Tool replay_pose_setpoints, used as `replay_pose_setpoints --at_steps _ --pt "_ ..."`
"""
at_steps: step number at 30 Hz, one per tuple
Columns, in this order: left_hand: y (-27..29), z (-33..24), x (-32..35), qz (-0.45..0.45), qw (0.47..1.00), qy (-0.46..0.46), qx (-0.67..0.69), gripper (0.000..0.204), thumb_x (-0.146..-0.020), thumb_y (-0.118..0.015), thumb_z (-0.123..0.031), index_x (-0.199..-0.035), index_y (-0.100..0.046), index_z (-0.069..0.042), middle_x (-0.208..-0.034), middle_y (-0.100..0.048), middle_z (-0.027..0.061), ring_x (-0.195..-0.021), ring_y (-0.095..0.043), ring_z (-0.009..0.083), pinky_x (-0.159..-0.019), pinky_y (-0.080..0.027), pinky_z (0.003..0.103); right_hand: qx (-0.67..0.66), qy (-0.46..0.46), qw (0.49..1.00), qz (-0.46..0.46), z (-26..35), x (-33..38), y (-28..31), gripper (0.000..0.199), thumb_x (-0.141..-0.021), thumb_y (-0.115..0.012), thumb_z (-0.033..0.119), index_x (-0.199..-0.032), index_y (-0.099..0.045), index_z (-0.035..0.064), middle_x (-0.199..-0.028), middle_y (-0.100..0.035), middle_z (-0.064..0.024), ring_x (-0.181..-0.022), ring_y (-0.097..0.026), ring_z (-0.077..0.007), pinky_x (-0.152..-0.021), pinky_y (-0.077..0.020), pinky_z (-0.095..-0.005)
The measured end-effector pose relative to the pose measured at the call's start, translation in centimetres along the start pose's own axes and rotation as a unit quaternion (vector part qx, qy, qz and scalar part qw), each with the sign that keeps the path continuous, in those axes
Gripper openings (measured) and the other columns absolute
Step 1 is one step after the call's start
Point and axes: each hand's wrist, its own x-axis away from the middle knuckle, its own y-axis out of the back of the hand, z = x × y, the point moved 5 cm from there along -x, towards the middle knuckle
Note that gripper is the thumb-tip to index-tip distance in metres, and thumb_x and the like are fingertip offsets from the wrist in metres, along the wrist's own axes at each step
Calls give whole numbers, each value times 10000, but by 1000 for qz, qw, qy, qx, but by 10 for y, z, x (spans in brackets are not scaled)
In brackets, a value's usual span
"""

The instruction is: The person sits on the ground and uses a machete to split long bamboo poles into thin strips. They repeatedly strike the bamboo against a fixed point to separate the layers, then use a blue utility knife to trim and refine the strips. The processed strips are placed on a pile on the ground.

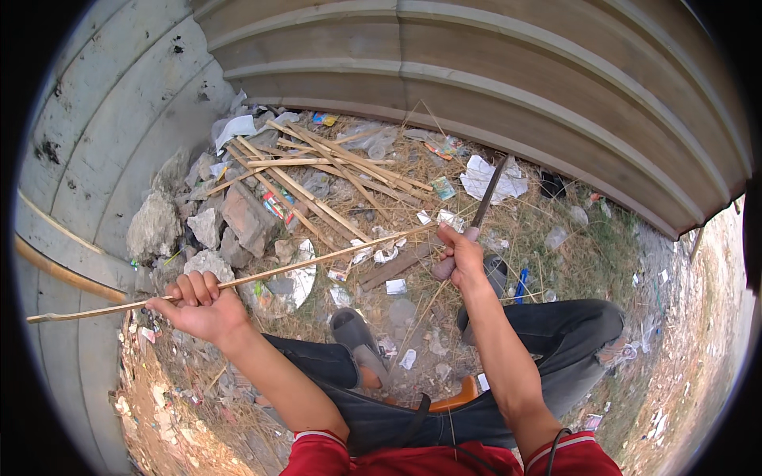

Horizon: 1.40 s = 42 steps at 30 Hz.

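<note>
A long, thin bamboo strip point(317, 260) runs slantwise across the view, from the lower left up to the middle. My left hand point(205, 308) is closed around it near its left end, thumb lying along the strip. At the strip's other end is my right hand point(465, 258), wrapped round the thick handle of a knife point(489, 193). The long dark blade points away and slightly right. The right thumb and forefinger meet the strip's end beside the handle; whether they pinch it is hard to see.
Beyond the strip lies a loose pile of bamboo strips point(317, 202), with rocks point(246, 213) to its left. A corrugated metal sheet point(508, 87) closes off the far side, a grey wall point(131, 135) the left. Litter covers the dry grass. Part of an orange seat point(459, 393) shows beneath me.
</note>
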Motion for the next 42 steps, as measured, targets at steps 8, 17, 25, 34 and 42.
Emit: replay_pose_setpoints --at_steps 8,17,25,34,42 --pt "-9 1 10 40 999 4 9 542 -1041 -424 -563 -714 -445 -132 -550 -273 -43 -461 -195 77 -416 -147 256 -71 -36 997 12 -12 -10 3 292 -851 -792 144 -1053 -637 0 -906 -669 -63 -538 -443 -43 -500 -430 -237" --pt "-22 -5 29 44 997 -59 15 550 -1051 -401 -559 -695 -376 -140 -541 -229 -43 -462 -155 78 -422 -121 260 -108 -97 988 56 -17 -5 1 161 -880 -718 88 -970 -586 64 -835 -618 -22 -534 -457 -26 -507 -436 -205" --pt "-25 6 34 74 995 -49 37 569 -1051 -385 -568 -678 -362 -139 -535 -229 -43 -458 -144 78 -429 -113 265 -155 -112 977 91 -20 23 -22 111 -914 -664 108 -942 -560 79 -836 -588 -19 -544 -457 -18 -520 -445 -209" --pt "-23 -5 20 203 973 37 107 558 -1059 -373 -554 -694 -373 -131 -541 -252 -40 -461 -163 78 -442 -141 267 -224 -36 971 70 -2 -16 -11 114 -918 -656 85 -956 -559 39 -833 -574 -22 -597 -489 -40 -558 -460 -218" --pt "-34 7 39 227 967 33 107 570 -1049 -376 -576 -701 -377 -125 -548 -256 -37 -460 -164 80 -446 -147 272 -213 -45 974 61 4 -13 -19 131 -877 -687 35 -977 -607 8 -875 -617 -43 -608 -499 -41 -561 -447 -188"
